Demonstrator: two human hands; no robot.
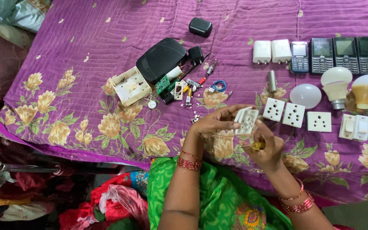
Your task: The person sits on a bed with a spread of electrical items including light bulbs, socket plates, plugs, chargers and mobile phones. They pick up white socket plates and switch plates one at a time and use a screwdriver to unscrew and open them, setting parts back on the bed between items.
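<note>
— Purple floral bedspread (86,51) under everything; what's in the hands?

— A small white socket part (246,120), held up just above the cloth near the front edge. The left hand (215,123) is closed around its left side, fingers curled over the top.

— And the other hand?

— The right hand (265,147) grips a yellow-handled screwdriver (256,146), just below the part.

— What's close by?

— Just right, three white sockets (294,115) in a row, then a double switch (354,127). Farther back, bulbs (336,87), four keypad phones (333,55) and two white chargers (271,51). To the left, an opened white box (130,86), a black router (160,59) and loose small parts (184,89).
</note>
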